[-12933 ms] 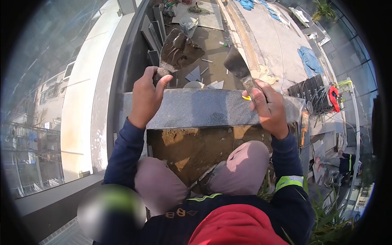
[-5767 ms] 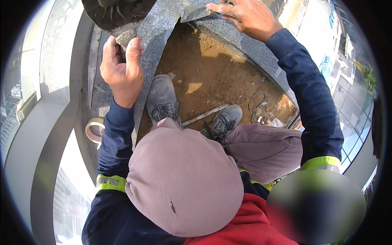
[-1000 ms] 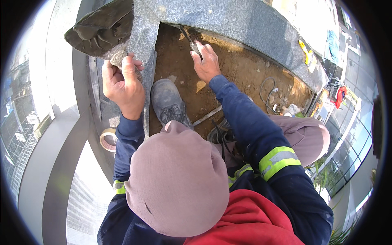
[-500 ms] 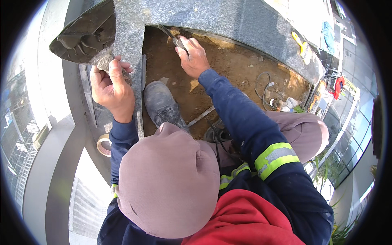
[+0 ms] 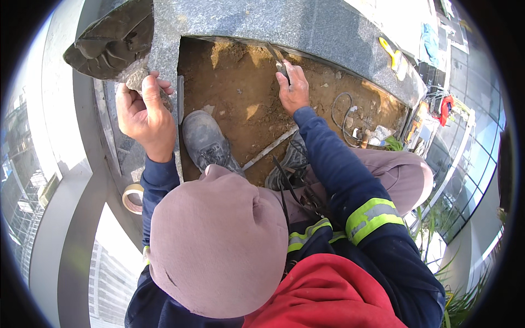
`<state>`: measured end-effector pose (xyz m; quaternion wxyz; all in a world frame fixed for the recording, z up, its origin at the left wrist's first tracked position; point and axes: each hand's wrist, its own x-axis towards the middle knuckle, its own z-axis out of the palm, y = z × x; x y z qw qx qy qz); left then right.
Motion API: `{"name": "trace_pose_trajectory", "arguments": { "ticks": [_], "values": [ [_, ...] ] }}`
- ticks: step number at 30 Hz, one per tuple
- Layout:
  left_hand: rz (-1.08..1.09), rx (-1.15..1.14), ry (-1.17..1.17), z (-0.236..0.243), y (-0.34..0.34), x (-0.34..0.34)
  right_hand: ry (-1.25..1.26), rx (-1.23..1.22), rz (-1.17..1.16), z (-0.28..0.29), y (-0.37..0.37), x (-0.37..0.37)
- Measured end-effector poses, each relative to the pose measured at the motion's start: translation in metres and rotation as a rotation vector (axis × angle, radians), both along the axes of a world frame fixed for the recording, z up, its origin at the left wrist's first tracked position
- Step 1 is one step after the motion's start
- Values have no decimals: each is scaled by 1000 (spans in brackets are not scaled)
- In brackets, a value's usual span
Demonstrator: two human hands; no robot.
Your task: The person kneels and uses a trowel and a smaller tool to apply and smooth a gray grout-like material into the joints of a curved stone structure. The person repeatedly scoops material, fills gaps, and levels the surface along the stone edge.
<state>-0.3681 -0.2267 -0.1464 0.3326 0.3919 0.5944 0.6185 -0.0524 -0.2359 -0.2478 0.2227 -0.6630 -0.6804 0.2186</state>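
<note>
My left hand (image 5: pixel 149 121) is closed on the mortar-crusted rim of a dark, flexible-looking bowl (image 5: pixel 117 41), the thumb on top. Grey residue coats the bowl's inside. Out to the right, my right hand (image 5: pixel 295 90) wraps round a slim tool with a narrow dark blade (image 5: pixel 272 52), like a small pointing trowel. Its blade points up and left, close to the underside edge of the grey granite slab (image 5: pixel 240 21). Below that hand lies brown bare soil (image 5: pixel 235 82). The tool's handle is mostly hidden in my fingers.
A yellow-handled brush (image 5: pixel 389 50) lies on the slab at the right. My boots (image 5: pixel 205 141) stand in the soil bed near a pale strip (image 5: pixel 268 147). A tape roll (image 5: pixel 132 198) sits left of my sleeve. Cable (image 5: pixel 334 112) and debris (image 5: pixel 380 134) lie at the right.
My right hand has moved right along the slab's edge with the tool. My left hand keeps its grip on the bowl. The view has shifted slightly.
</note>
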Motion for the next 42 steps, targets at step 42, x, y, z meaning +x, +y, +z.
{"name": "trace_pose_trajectory", "arguments": {
  "ticks": [42],
  "values": [
    [69,-83,-170,2,-5,-26,-444,256,1302,152,234,-119]
  ]
}}
